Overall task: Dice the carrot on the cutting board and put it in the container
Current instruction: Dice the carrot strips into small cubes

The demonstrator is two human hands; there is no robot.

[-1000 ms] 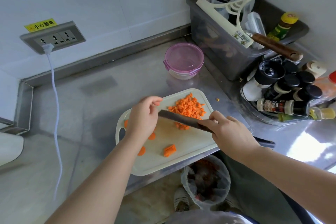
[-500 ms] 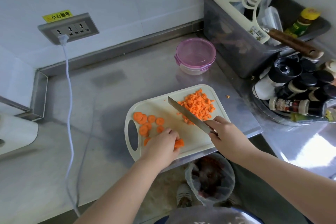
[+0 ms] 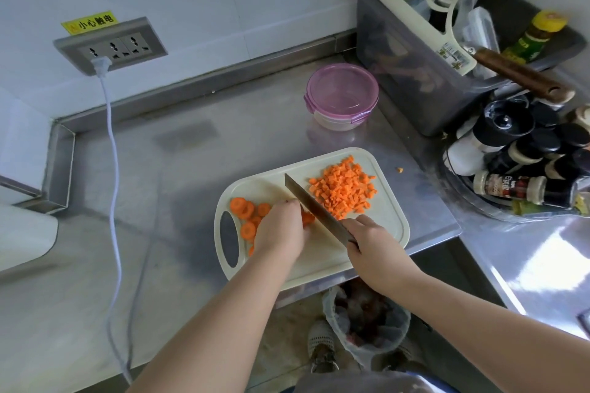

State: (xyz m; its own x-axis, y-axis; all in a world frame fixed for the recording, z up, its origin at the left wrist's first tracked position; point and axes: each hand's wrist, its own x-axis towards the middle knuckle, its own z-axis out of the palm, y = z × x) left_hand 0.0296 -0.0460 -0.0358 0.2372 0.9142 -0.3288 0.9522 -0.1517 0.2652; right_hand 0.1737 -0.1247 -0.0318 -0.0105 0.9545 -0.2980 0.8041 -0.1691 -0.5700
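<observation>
Surface: steel counter (image 3: 223, 153), cutting board (image 3: 322, 265) at near edge
left hand (image 3: 281, 233): fingers curled, pinning carrot slices (image 3: 245, 210) at board's 9 o'clock
right hand (image 3: 370, 242): clenched on knife (image 3: 314, 209)
key relation: blade axis 11-to-5 o'clock, just 3 o'clock of left fingertips
diced pile (image 3: 343, 188): board's 1 o'clock
container (image 3: 341, 96): 12 o'clock, lidded

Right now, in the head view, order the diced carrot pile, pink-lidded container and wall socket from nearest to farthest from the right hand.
1. diced carrot pile, just beyond the right hand.
2. pink-lidded container, farther back.
3. wall socket, far left.
</observation>
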